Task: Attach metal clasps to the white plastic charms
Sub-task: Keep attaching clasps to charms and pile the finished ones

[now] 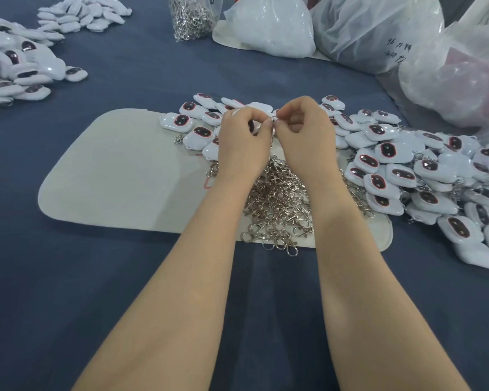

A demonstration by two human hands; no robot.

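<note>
My left hand and my right hand meet above a pale mat, fingertips touching. The left hand holds a white plastic charm, mostly hidden behind its fingers. The right hand pinches a small metal clasp against the charm. Under my wrists lies a heap of loose silver clasps. White charms with dark oval faces spread from behind my hands out to the right.
More white charms are piled at far left and top left. A clear bag of clasps stands at the back. Large plastic bags crowd the back right. Blue cloth covers the table.
</note>
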